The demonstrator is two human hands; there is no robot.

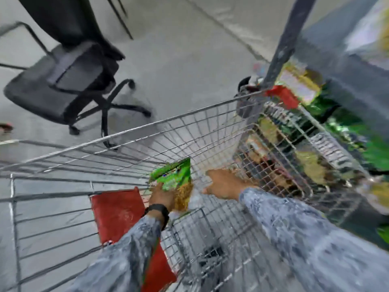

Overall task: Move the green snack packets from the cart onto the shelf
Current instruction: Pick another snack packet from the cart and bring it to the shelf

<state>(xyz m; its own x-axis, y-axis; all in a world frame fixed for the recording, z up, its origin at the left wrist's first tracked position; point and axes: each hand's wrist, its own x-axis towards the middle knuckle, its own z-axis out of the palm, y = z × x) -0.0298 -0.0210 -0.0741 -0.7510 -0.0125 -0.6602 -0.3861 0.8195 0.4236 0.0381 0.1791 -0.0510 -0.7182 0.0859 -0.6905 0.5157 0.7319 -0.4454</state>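
The view is blurred by motion. A wire shopping cart (147,131) fills the lower half of the head view. My left hand (161,197), a dark band on its wrist, grips a green snack packet (174,178) inside the cart's basket. My right hand (223,184) reaches into the cart just right of that packet, fingers spread downward, with nothing clearly in it. To the right, past the cart's far side, a shelf (345,85) holds several green and yellow packets (341,127).
The cart's red child-seat flap (117,213) sits under my left forearm. A black swivel office chair (63,85) stands on the grey floor beyond the cart at upper left. A dark shelf upright (288,39) rises at upper right.
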